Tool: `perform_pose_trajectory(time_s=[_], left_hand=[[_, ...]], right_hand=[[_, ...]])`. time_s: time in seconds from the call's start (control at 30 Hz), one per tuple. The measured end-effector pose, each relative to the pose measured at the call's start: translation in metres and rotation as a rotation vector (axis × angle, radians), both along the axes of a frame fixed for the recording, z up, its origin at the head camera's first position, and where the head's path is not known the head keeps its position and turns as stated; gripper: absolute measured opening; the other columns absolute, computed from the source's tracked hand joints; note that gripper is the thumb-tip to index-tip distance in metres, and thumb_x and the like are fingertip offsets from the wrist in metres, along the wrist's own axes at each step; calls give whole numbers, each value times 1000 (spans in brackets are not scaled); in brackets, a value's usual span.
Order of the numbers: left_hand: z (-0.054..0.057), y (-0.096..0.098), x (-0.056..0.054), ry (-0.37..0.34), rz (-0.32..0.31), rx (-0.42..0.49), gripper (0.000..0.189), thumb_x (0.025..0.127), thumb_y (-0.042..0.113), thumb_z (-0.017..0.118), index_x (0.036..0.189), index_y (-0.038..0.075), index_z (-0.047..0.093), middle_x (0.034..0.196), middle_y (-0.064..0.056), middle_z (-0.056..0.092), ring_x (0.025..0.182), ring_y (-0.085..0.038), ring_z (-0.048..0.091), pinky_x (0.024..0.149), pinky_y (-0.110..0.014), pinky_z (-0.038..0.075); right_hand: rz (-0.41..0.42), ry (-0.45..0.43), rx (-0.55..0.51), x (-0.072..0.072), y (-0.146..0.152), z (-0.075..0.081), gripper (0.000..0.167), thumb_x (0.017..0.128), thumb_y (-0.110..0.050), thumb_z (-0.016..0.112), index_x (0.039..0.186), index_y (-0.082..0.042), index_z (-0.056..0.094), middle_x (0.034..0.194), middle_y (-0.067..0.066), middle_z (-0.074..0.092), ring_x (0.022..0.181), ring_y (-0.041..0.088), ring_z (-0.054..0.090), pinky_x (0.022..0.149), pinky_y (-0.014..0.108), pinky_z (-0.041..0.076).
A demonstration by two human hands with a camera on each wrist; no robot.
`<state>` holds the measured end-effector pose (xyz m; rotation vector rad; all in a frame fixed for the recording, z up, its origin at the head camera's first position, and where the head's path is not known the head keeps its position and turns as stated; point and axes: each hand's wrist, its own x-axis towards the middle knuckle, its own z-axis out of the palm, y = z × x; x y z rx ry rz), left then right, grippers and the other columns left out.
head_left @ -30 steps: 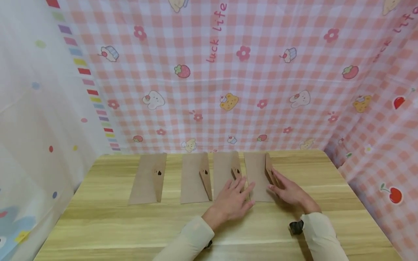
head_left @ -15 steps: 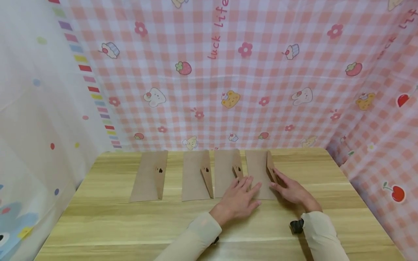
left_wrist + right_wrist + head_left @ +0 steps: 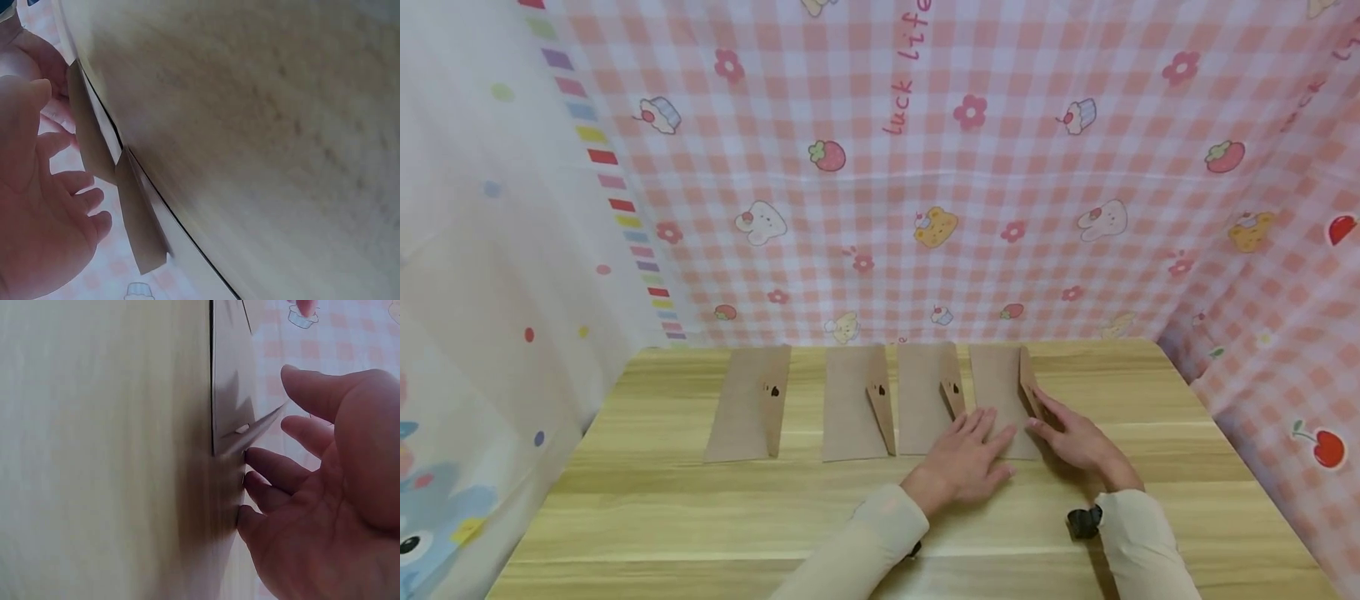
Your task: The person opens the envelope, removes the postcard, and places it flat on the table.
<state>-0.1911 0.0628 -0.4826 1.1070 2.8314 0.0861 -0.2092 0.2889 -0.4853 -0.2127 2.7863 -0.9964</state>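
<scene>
Brown paper envelopes lie in a row along the back of the table, their flaps partly raised at the right side. My right hand (image 3: 1078,442) is at the rightmost envelope (image 3: 996,379), its fingertips right beside the raised flap (image 3: 1027,375). In the right wrist view the flap (image 3: 259,428) slants up between thumb and fingers, which are loosely bent and spread. My left hand (image 3: 962,467) lies palm down, fingers extended, over the near edges of the rightmost envelope and its left neighbour (image 3: 921,392). The left wrist view shows its fingers relaxed and holding nothing.
Two more envelopes, a middle one (image 3: 853,400) and a far-left one (image 3: 745,404), lie on the wooden table (image 3: 737,525), small dark marks on their flaps. A pink checked cloth (image 3: 880,200) hangs behind the table, with another cloth at each side.
My left hand has slid a little to the right, toward the rightmost envelope. The right hand stays at that envelope's flap. The head view has shifted slightly.
</scene>
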Motion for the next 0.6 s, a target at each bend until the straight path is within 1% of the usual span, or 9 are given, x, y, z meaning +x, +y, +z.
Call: perform_pose_trajectory(time_s=[0.17,0.47,0.6], left_hand=[[-1,4,-1,-19,14,-29,60,104,54,30,159,31,20,166,-8,15,153,-22,14,123,-36,12],[-1,7,-5,-2,7,-60,60,104,55,29,159,32,21,166,-7,15,153,-21,14,123,-36,14],[-1,6,-4,-18,10,-70,60,104,56,29,159,32,22,166,-6,15,153,-21,13,123,-36,13]], right_hand=[[-5,19,7,-2,0,-2,65,104,-34,49,157,-5,24,154,32,28,138,55,29,110,67,26],[-38,-9,15,-4,-2,0,66,105,-39,45,158,-7,22,156,32,26,139,56,27,109,69,24],[-33,-18,23,-2,-2,-1,65,106,-37,45,158,-8,21,155,32,26,138,56,28,109,69,25]])
